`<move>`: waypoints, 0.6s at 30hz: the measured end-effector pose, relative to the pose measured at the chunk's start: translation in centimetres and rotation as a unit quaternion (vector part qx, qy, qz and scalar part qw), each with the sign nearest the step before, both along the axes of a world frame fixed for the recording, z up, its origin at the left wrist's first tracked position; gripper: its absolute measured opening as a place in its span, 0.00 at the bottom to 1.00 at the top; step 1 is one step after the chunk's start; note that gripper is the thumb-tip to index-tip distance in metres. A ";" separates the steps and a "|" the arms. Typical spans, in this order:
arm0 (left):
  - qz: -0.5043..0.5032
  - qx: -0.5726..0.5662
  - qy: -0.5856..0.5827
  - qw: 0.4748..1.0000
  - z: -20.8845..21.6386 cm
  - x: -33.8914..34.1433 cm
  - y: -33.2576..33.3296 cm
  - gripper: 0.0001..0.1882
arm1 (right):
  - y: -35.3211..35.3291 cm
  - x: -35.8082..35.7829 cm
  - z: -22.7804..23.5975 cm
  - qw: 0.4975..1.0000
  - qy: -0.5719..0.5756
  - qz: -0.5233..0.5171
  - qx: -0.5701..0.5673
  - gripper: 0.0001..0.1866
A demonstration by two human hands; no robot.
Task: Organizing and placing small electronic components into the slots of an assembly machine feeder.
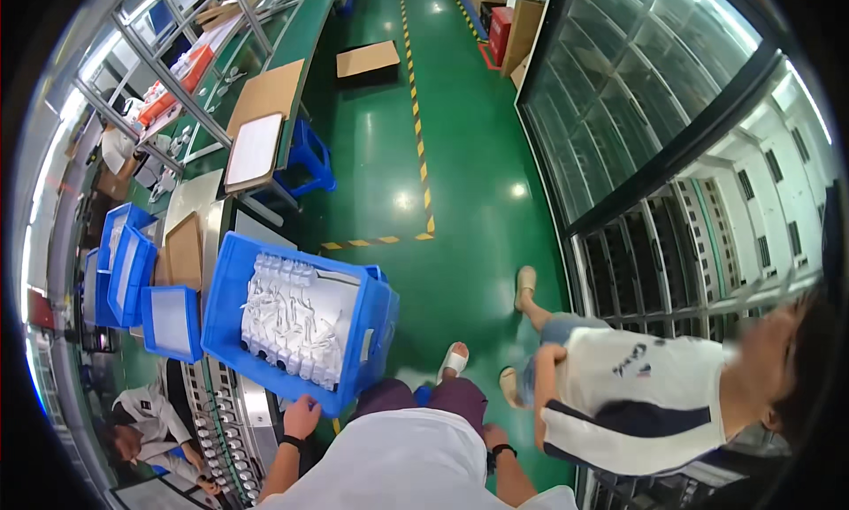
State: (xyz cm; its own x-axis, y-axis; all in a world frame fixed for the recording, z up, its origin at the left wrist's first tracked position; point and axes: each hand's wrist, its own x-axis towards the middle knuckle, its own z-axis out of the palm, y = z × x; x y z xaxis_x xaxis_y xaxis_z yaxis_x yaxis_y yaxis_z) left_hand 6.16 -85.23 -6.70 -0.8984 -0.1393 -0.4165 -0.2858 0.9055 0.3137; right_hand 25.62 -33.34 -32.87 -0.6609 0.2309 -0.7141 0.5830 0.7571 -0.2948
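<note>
A large blue plastic crate [212,320] stands ahead of me to the left, tilted in my view. Rows of small white plastic parts with short white cables [296,320] lie in it on a white sheet. My left hand [302,416] is at the crate's near rim, its fingers curled against the edge. Beside my right thigh hangs my right hand [495,436], partly covered by my white shirt, its fingers hidden. It touches no part of the crate.
Smaller blue bins [171,323] stand left of the crate, by a conveyor line [232,430] where a seated person [155,426] works. Another person [632,391] stands close on my right, beside tall racks [637,95]. A blue stool [309,156] and cardboard box [367,61] are ahead.
</note>
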 end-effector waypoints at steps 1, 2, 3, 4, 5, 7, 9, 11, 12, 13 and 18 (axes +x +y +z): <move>0.012 -0.003 -0.004 1.000 0.5 -0.2 1.7 0.15 | 2.7 -2.8 1.2 0.999 -0.037 -0.026 -0.016 0.19; 0.023 0.003 -0.025 0.999 0.9 -0.6 3.3 0.15 | 5.3 -5.6 2.4 0.995 -0.074 -0.052 -0.031 0.19; 0.037 0.010 -0.046 0.998 1.5 -1.2 5.2 0.16 | 7.6 -8.1 3.3 0.996 -0.077 -0.039 -0.031 0.19; 0.050 0.019 -0.066 0.996 2.0 -1.7 6.9 0.16 | 9.6 -10.5 4.1 0.997 -0.027 -0.075 0.002 0.19; 0.061 0.018 -0.066 0.996 2.0 -2.4 8.1 0.16 | 11.0 -12.6 4.4 0.993 0.027 -0.111 0.033 0.18; 0.081 -0.015 -0.037 0.996 0.8 -4.5 10.1 0.17 | 13.6 -17.0 4.7 0.991 0.045 -0.120 0.025 0.18; 0.103 -0.029 -0.024 0.994 0.2 -7.2 11.7 0.17 | 15.6 -21.5 4.9 0.984 0.081 -0.156 0.015 0.17; 0.131 0.025 0.017 0.991 0.5 -11.3 13.2 0.17 | 16.1 -25.7 6.1 0.988 0.070 -0.134 -0.013 0.16; 0.148 0.028 0.014 0.988 0.6 -13.1 14.2 0.17 | 15.8 -27.7 6.9 0.989 0.060 -0.127 -0.040 0.16; 0.111 -0.024 0.085 0.990 0.9 -15.1 15.3 0.17 | 15.5 -29.7 7.5 0.990 0.049 -0.119 -0.063 0.16; 0.255 0.062 0.217 0.940 -3.6 -23.7 18.8 0.20 | 15.5 -38.3 7.4 0.993 0.045 -0.036 -0.104 0.17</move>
State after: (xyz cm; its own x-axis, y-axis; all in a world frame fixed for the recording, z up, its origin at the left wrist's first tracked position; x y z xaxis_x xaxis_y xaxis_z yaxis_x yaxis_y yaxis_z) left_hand -17.49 -66.41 -10.32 -0.8174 -0.5721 -0.0673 -0.4933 0.6349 0.5946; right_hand -12.64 -17.88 -25.47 -0.7111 0.1339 -0.6902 0.5979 0.6316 -0.4935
